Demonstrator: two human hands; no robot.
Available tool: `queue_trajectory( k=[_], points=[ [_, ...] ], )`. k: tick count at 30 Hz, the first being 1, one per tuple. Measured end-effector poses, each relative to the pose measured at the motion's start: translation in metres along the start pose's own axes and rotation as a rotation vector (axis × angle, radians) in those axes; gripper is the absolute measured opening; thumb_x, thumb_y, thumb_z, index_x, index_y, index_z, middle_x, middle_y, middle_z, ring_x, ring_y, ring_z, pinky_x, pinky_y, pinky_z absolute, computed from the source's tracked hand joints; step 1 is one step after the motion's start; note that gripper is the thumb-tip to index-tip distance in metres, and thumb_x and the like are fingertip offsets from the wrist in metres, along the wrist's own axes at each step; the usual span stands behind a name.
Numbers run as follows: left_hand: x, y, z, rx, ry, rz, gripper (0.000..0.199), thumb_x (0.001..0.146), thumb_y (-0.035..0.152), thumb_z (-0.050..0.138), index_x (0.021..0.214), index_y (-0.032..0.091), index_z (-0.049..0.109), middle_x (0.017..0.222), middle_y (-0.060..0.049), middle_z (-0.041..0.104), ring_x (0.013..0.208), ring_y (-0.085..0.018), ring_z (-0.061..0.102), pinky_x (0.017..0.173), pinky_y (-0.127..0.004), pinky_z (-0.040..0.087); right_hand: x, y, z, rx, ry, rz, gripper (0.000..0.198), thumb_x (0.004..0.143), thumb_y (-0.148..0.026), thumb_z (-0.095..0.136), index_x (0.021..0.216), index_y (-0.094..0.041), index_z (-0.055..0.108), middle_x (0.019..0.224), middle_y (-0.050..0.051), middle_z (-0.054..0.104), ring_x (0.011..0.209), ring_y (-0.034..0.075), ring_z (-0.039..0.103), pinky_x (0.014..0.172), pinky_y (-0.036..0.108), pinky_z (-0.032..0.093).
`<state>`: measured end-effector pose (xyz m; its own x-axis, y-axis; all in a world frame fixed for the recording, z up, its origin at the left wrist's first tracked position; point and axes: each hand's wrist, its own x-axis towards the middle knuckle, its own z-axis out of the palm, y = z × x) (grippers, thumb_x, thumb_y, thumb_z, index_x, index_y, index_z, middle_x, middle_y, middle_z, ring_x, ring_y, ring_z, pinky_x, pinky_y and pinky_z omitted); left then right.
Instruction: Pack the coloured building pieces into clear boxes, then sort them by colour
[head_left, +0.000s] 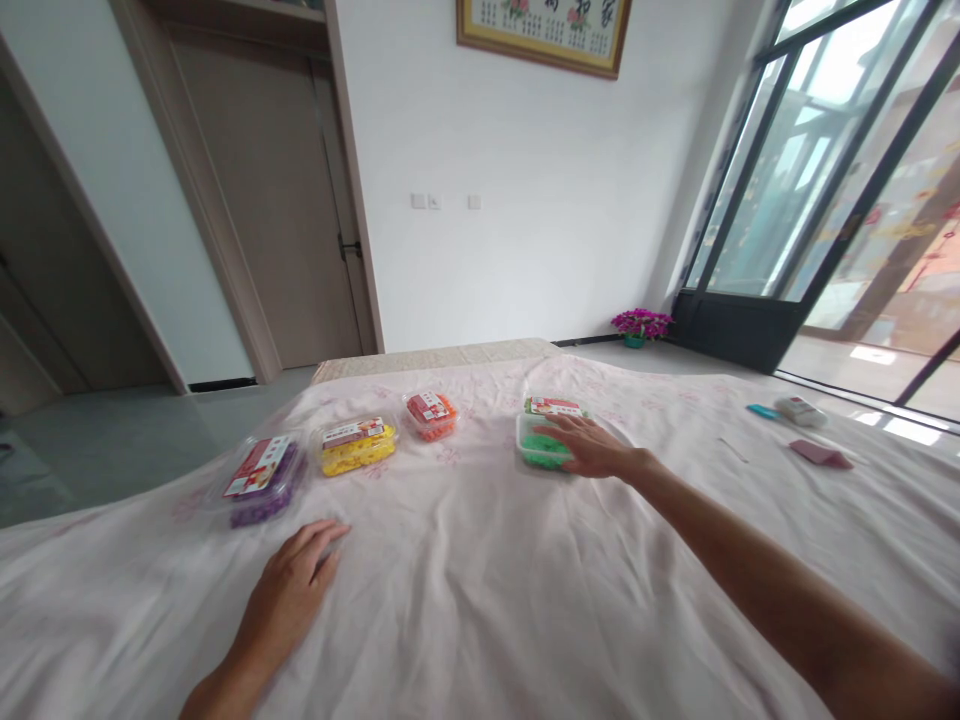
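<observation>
My right hand [591,446] reaches over a clear plastic box of green pieces [546,452], its fingers stretched across the right side. Whether the fingertips press on the box or hover just above it I cannot tell. Right behind that box, partly hidden, a red and white label [553,405] shows with green around it. My left hand [294,578] lies on the pale pink cloth [450,580] with its fingers extended and holds nothing. Nearest to it is a clear box of purple pieces [262,478]. A box of yellow pieces [358,447] and a box of orange pieces [431,415] stand farther back.
At the right of the cloth lie a pink folded piece [820,454], a white packet [800,412] and a small blue item [762,411]. A potted purple plant [641,325] stands on the floor by the glass door [765,200]. A closed door [262,180] is at the left.
</observation>
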<state>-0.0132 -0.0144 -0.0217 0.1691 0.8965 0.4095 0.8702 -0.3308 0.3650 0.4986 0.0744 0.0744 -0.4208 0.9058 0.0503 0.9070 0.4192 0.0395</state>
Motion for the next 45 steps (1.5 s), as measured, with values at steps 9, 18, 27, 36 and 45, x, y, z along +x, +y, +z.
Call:
queue_trajectory(
  k=[9,18,27,36,45],
  points=[
    [0.001,0.000,0.003,0.027,0.000,0.013,0.033,0.087,0.027,0.044,0.112,0.023,0.065,0.118,-0.006,0.064,0.113,-0.021,0.058,0.102,-0.040,0.044,-0.018,0.061,0.004,0.022,-0.002,0.164,0.086,0.069,-0.018,0.060,0.148,-0.035,0.030,0.157,0.004,0.024,0.144,0.026,0.019,0.115,0.046,0.013],
    [0.001,0.003,0.000,0.001,0.013,0.001,0.033,0.086,0.028,0.046,0.111,0.024,0.067,0.117,-0.005,0.065,0.111,-0.022,0.059,0.100,-0.039,0.046,0.049,0.003,0.015,-0.091,0.103,0.231,0.070,0.080,-0.054,0.056,0.144,-0.031,0.038,0.158,0.009,0.018,0.144,0.037,0.009,0.111,0.059,0.009],
    [0.003,0.005,-0.001,0.007,0.004,-0.010,0.032,0.087,0.026,0.045,0.111,0.023,0.066,0.116,-0.006,0.064,0.110,-0.022,0.059,0.101,-0.040,0.045,0.074,-0.006,0.008,-0.157,0.039,0.210,0.040,0.079,-0.035,0.058,0.117,-0.025,0.065,0.139,0.012,0.050,0.138,0.037,0.025,0.109,0.059,0.011],
    [0.002,0.007,-0.004,-0.030,-0.010,-0.014,0.032,0.088,0.025,0.044,0.111,0.024,0.066,0.118,-0.006,0.063,0.112,-0.021,0.058,0.101,-0.040,0.044,0.163,-0.159,0.014,0.212,0.145,0.209,0.081,0.076,-0.076,0.048,0.141,-0.029,0.039,0.155,0.012,0.024,0.137,0.041,0.024,0.100,0.057,0.030],
    [0.002,0.009,-0.009,-0.036,-0.035,-0.031,0.031,0.089,0.026,0.044,0.111,0.024,0.066,0.119,-0.006,0.062,0.115,-0.021,0.057,0.102,-0.040,0.043,0.206,-0.185,0.025,0.143,0.038,0.278,0.065,0.084,-0.065,0.043,0.141,-0.035,0.037,0.141,0.011,0.046,0.125,0.043,0.038,0.094,0.062,0.028]
  ],
)
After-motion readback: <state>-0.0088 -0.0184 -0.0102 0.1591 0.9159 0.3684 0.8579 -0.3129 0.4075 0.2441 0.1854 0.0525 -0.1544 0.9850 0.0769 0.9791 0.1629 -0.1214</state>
